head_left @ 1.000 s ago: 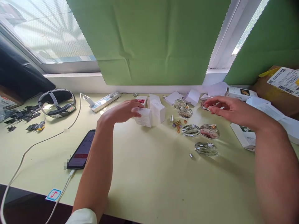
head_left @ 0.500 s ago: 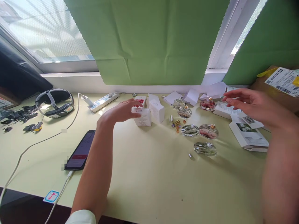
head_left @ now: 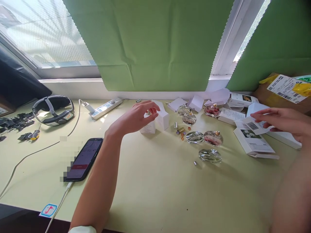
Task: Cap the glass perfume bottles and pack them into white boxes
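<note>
Head view. The left hand [head_left: 136,118] hovers with fingers loosely spread and gripping nothing, over a small white box [head_left: 147,128] that stands on the table [head_left: 155,191], just beside a second white box [head_left: 162,119]. The right hand [head_left: 284,121], fingers extended and apart, lies over a barcoded carton [head_left: 252,125] among flat white cartons; contact cannot be told. Round glass bottles [head_left: 210,155] lie between the hands, and a phone [head_left: 84,159] lies to the left

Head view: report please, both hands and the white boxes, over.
Left hand over small white box, grip unclear. Right hand open, touching barcode carton. Glass bottles between, untouched.
</note>
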The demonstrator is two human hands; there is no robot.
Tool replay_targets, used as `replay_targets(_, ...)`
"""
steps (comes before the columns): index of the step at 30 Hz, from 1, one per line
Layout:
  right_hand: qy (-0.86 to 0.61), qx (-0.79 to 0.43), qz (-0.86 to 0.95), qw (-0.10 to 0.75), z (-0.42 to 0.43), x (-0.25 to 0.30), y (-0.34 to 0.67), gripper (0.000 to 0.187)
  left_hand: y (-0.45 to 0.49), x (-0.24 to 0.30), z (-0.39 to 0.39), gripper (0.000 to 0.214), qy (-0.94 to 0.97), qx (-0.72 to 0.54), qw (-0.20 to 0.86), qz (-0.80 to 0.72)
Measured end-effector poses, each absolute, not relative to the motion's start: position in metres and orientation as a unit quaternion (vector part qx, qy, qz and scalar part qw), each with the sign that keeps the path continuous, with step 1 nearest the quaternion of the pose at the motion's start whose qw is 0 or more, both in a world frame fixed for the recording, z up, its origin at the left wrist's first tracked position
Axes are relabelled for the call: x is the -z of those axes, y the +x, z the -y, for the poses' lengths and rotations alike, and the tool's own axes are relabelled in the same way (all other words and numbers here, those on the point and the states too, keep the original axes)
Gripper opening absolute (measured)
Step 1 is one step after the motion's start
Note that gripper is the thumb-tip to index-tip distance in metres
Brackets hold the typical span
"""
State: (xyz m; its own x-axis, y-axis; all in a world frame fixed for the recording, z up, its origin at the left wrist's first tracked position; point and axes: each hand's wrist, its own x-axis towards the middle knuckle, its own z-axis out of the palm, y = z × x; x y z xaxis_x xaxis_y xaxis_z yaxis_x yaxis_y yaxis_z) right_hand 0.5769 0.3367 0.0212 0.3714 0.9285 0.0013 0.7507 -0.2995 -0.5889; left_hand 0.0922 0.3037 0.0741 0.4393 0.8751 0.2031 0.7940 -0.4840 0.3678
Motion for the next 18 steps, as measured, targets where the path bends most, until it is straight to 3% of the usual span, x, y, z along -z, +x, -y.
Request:
replay_targets(3,-0.775,-0.322,0.505,0.201,-0.328,-0.026,0.569,0.035,0.090,-0.073,-0.306,0.028,0.840,-0.184,0.112,-0.499)
replay_targets(8,-0.759,-0.340,0.541,0.124,-0.330,-0.012,0.579,0.032,0.091,-0.073,-0.306,0.028,0.843,-0.180,0.114,-0.493)
replay_targets(18,-0.714,-0.369,0.587,0.104,-0.340,-0.007,0.542,0.035,0.094,-0.072,-0.304,0.029,0.846,-0.170,0.106,-0.495)
